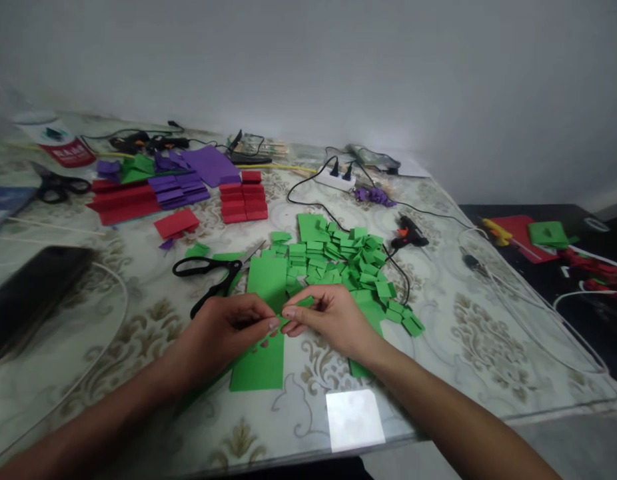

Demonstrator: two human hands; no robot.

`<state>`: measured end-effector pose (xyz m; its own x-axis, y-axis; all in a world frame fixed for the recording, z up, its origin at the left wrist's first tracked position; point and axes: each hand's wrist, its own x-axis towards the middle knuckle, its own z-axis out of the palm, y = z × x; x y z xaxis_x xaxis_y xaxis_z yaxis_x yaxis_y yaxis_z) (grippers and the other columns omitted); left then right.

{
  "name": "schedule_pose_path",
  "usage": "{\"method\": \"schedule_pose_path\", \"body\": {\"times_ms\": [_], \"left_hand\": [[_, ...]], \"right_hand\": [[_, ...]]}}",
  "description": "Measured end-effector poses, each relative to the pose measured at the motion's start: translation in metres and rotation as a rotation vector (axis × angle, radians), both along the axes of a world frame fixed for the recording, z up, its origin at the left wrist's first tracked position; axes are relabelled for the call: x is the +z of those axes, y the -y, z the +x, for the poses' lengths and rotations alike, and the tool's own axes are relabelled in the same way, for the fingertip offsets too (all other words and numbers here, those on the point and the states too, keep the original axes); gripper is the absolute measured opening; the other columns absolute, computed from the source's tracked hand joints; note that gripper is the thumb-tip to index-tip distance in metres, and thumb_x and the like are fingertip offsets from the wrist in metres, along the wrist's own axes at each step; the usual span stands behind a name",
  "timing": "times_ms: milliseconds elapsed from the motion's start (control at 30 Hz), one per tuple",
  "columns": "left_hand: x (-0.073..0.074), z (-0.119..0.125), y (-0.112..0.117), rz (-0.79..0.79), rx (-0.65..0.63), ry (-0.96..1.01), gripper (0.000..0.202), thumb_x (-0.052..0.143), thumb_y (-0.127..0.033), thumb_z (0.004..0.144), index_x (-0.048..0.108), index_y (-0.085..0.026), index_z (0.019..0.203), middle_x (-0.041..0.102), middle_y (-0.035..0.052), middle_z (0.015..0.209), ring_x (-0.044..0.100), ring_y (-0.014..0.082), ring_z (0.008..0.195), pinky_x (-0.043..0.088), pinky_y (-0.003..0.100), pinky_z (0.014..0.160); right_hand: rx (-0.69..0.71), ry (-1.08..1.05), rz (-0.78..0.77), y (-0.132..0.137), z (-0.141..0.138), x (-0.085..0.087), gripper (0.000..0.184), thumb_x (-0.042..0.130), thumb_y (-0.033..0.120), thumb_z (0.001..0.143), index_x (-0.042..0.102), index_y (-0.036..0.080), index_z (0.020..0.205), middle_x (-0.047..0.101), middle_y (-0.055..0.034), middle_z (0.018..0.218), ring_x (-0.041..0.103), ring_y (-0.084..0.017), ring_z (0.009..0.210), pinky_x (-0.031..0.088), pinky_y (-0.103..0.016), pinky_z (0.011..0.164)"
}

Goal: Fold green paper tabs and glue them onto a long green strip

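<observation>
Both my hands meet over a long green paper strip (258,370) that lies on the patterned table. A small piece of green paper (304,303) is pinched between the fingertips of my left hand (233,327) and my right hand (331,317). The fingers partly cover it. Just beyond my hands spreads a heap of small folded green paper pieces (333,257). Black-handled scissors (213,268) lie open by my left hand, blades pointing away to the right. More green paper (371,310) shows beside my right wrist.
At the left are a phone (36,293), a plastic bottle (53,137) and other scissors (61,185). Red folded paper (243,199) and purple paper (208,165) lie further back. A power strip (336,177) and a glue gun (409,233) with trailing cords are beyond the heap.
</observation>
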<state>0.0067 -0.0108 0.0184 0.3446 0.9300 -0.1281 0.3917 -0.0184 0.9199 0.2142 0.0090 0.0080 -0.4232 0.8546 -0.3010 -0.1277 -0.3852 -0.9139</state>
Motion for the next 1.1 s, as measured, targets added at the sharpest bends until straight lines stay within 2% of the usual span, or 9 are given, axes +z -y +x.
{"method": "schedule_pose_path", "body": {"times_ms": [333, 600, 867, 1100], "left_hand": [[-0.001, -0.002, 0.0, 0.034, -0.013, -0.043, 0.02, 0.066, -0.036, 0.089, 0.075, -0.021, 0.079, 0.074, -0.0015, 0.066, 0.064, 0.0137, 0.06, 0.044, 0.021, 0.055], [0.003, -0.004, -0.002, 0.075, -0.016, -0.06, 0.02, 0.067, -0.035, 0.089, 0.074, -0.021, 0.077, 0.072, -0.0024, 0.063, 0.063, 0.0132, 0.057, 0.044, 0.021, 0.054], [-0.001, -0.005, -0.002, -0.028, -0.017, 0.062, 0.019, 0.064, -0.036, 0.092, 0.069, -0.021, 0.084, 0.073, -0.0011, 0.07, 0.067, 0.015, 0.066, 0.05, 0.023, 0.063], [0.005, 0.002, -0.001, 0.063, 0.047, 0.031, 0.017, 0.064, -0.032, 0.088, 0.07, -0.019, 0.079, 0.071, -0.0009, 0.066, 0.064, 0.0147, 0.062, 0.046, 0.023, 0.057]], "right_hand": [[0.004, 0.034, 0.036, 0.004, 0.0, 0.0, 0.034, 0.092, 0.04, 0.067, 0.077, 0.016, 0.084, 0.078, -0.0023, 0.072, 0.078, -0.018, 0.068, 0.067, -0.033, 0.074], [-0.011, 0.043, 0.09, -0.004, 0.007, 0.007, 0.032, 0.091, 0.041, 0.069, 0.077, 0.016, 0.083, 0.078, -0.002, 0.069, 0.078, -0.017, 0.065, 0.066, -0.03, 0.069], [-0.055, 0.054, 0.113, -0.007, 0.007, 0.009, 0.035, 0.091, 0.044, 0.069, 0.077, 0.015, 0.082, 0.077, -0.0022, 0.065, 0.076, -0.016, 0.062, 0.065, -0.028, 0.066], [-0.05, 0.053, 0.126, 0.001, -0.001, 0.008, 0.036, 0.09, 0.045, 0.068, 0.077, 0.016, 0.084, 0.076, -0.0013, 0.068, 0.075, -0.016, 0.063, 0.065, -0.031, 0.069]]}}
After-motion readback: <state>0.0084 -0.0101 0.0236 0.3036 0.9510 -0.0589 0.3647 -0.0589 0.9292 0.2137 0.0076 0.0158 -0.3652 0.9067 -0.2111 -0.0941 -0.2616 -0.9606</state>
